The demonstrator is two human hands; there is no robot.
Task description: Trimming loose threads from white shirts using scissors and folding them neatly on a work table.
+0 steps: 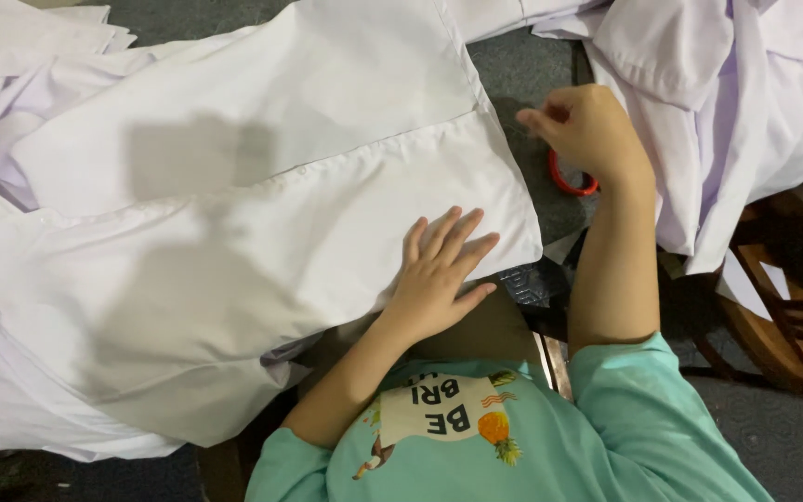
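A large white shirt (262, 186) lies spread flat in front of me, with a row of small buttons along its placket. My left hand (439, 270) rests flat on the shirt's near right corner, fingers apart. My right hand (583, 130) hovers past the shirt's right edge with fingers curled and pinched together; whether something small sits between the fingertips cannot be made out. Just below that hand lies a red ring-shaped object (571, 178) on the dark grey surface (522, 70).
More white garments are heaped at the top right (745, 102) and at the left (11, 102). A wooden piece of furniture (792, 316) stands at the right. A dark object (536, 284) lies near the shirt's corner. I wear a teal top.
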